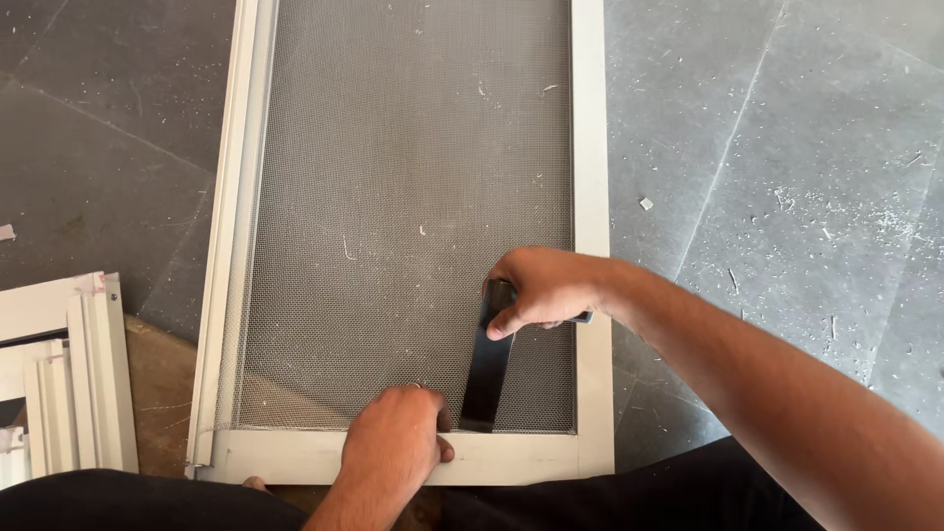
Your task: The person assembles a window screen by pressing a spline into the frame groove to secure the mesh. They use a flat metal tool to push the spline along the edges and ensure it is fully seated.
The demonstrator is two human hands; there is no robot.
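right hand [536,290] grip holds black strip [488,379] over mesh screen [393,197]; left hand [393,442] fisted; grey dusty floor [787,147].

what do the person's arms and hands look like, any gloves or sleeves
Both hands are bare: no gloves on the left hand or the right hand. No ring, watch or wristband shows on either. The forearms are bare as far as the picture shows, with no sleeve in view; the right forearm runs long to the frame's lower right corner, while only a short part of the left shows.
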